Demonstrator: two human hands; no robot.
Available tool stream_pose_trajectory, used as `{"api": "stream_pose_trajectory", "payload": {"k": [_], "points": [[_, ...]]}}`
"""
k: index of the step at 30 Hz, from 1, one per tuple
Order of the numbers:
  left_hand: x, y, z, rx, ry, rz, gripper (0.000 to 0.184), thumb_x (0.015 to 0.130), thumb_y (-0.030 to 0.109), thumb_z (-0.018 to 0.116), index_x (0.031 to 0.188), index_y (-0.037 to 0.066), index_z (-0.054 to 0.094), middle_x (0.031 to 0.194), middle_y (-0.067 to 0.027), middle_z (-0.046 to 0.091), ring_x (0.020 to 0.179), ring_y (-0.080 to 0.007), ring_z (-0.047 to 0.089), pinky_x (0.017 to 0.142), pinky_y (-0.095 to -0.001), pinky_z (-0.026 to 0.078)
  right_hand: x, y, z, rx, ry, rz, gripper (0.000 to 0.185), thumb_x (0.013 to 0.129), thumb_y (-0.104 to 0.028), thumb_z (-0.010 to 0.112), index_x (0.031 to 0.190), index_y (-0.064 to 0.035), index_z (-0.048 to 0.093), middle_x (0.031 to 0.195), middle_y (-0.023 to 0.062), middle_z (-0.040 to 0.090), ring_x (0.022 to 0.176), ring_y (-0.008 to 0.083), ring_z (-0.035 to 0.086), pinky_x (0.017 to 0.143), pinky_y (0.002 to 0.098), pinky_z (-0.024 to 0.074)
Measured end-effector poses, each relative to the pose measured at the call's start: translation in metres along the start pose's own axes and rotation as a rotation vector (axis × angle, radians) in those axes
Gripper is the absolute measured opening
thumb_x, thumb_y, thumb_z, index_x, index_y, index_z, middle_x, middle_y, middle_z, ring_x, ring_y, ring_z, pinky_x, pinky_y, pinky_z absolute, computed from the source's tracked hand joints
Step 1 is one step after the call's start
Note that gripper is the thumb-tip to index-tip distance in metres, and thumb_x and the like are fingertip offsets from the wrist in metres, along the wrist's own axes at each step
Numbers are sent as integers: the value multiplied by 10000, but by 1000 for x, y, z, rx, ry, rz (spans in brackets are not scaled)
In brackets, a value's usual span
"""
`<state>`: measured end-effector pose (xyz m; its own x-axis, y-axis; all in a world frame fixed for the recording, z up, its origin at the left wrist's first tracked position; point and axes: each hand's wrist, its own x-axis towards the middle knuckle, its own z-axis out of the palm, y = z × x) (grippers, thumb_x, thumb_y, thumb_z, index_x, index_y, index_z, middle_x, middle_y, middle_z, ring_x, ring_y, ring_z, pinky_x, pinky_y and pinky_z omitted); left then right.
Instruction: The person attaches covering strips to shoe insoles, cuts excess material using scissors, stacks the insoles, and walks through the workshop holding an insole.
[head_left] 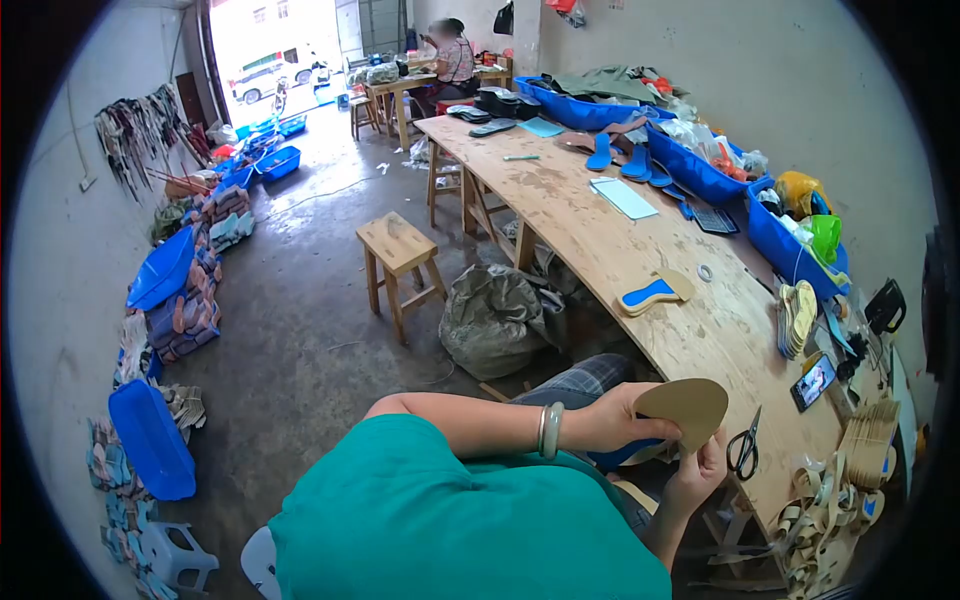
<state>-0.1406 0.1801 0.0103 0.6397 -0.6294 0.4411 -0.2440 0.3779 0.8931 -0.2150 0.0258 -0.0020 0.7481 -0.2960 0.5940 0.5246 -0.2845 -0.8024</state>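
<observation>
My left hand [615, 415], with a bangle on the wrist, grips a tan insole [688, 402], its thumb pressed on the face. The wide rounded end of the insole points up, and some blue shows below the left hand. My right hand [702, 468] is closed at the insole's lower edge, fingertips pinched together there. Part of that grip is hidden. Black scissors [743, 452] lie on the table just right of my right hand. Farther along the table sits a small stack of tan insoles [657, 292] with a blue patch on top.
The long wooden table [560, 205] carries a phone [813, 381], a tape roll [705, 272], stacked insoles [797, 318] and tan strips [820, 515]. Blue tubs [690, 160] line its wall side. A wooden stool [397, 243] and a sack [497, 318] stand left. Another person [452, 60] sits far back.
</observation>
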Motion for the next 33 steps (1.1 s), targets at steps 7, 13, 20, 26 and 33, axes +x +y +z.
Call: {"api": "stream_pose_trajectory", "payload": {"k": [7, 13, 20, 26, 33], "points": [[9, -11, 16, 32, -17, 12, 342, 859, 54, 677, 1178, 10, 562, 1073, -37, 646, 981, -95, 575, 868, -261, 475, 2, 3, -10, 77, 78, 2, 111, 883, -63, 624, 871, 46, 609, 813, -23, 448, 653, 58, 352, 567, 206, 239], [17, -21, 26, 147, -24, 42, 330, 857, 68, 684, 1162, 7, 575, 1060, -42, 649, 965, -100, 582, 855, -260, 478, -4, 22, -26, 139, 75, 5, 115, 895, -63, 594, 916, 49, 600, 843, 2, 450, 720, 76, 401, 622, 196, 300], [26, -24, 27, 134, 100, 33, 302, 863, 90, 678, 1137, -1, 587, 1060, -58, 640, 965, -109, 579, 846, -256, 471, 5, 44, -34, 262, -95, 24, 190, 918, -98, 569, 1024, 58, 590, 994, 44, 557, 831, 110, 528, 735, 211, 405], [19, -31, 5, 238, 152, 15, 337, 863, 112, 680, 1167, 13, 575, 1078, -59, 623, 993, -105, 558, 863, -258, 455, 22, 50, 5, 540, 43, 389, 173, 878, -51, 579, 1024, 34, 618, 950, 43, 622, 827, 107, 567, 752, 226, 431], [-9, -18, -31, -12, 206, -244, 372, 892, 157, 652, 1211, 14, 525, 1048, -34, 602, 990, -101, 533, 867, -263, 441, 44, 65, 48, 675, -143, 395, 140, 842, -66, 626, 954, 13, 657, 813, -6, 627, 727, 63, 557, 658, 191, 403]]}}
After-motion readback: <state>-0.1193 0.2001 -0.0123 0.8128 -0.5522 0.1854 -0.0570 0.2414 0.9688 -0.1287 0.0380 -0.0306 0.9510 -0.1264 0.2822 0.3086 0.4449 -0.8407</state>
